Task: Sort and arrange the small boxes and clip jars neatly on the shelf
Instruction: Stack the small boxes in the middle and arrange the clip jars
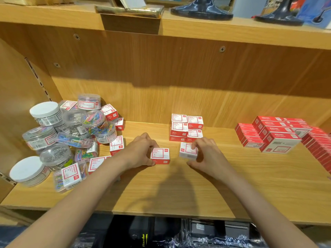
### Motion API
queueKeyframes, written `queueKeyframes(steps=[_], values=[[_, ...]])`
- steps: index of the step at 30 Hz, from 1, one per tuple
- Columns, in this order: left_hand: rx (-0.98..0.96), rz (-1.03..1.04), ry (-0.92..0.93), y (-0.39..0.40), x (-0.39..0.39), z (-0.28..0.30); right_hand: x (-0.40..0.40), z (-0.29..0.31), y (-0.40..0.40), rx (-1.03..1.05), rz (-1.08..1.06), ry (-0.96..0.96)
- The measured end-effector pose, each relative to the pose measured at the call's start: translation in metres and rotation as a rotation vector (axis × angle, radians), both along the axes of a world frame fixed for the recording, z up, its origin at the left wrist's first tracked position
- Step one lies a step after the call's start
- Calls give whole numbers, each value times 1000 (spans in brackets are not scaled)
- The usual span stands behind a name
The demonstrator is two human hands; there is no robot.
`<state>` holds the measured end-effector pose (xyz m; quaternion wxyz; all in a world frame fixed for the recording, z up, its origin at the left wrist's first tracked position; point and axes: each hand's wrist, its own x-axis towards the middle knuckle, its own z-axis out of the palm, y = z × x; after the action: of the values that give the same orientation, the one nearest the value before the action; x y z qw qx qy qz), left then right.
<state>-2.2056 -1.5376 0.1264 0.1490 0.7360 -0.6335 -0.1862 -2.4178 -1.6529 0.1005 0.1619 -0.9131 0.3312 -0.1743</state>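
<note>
The person's left hand [141, 151] grips a small red-and-white cardboard box [160, 156] that sits on the light wooden shelf [179, 190], fingers curled over its left end and thumb at its near lower corner. Just beside it to the right, the right hand [206, 154] pinches a second small white-and-red box [188, 151] between fingers and thumb; this box is tilted and slightly blurred, and whether it touches the shelf cannot be told.

Directly behind the two hands stands a neat stack of matching small red-and-white boxes [186, 127], set two across and two deep, layered on one another. At the left end of the shelf lies a jumbled heap: clear round plastic jars of coloured paper clips [95, 120], clear jars of silver clips [53, 155], two white-lidded round jars [44, 111], and flat clear cases of coloured clips [73, 139], with more loose small red-and-white boxes [116, 144] tipped at various angles among and beside them. At the right end, well apart from the hands, sit rows of larger red boxes with white labels [275, 135], stacked in tiers.

On the upper shelf [232, 27] above stand two dark glossy flared bases [201, 10] and a shiny gold-wrapped flat box [130, 11].
</note>
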Motion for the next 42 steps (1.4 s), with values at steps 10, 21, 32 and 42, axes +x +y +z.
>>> queueKeyframes(steps=[10,21,32,42], values=[[-16,12,10,-11,-9,-2,-18,19,-12,213,-98,-154],[1,17,-19,-15,-11,-1,-9,21,-13,299,207,16],[-22,4,19,-15,-12,-2,-17,14,-26,185,-6,-225],[-97,53,117,-22,-25,-11,6,19,-55,113,-67,-266]])
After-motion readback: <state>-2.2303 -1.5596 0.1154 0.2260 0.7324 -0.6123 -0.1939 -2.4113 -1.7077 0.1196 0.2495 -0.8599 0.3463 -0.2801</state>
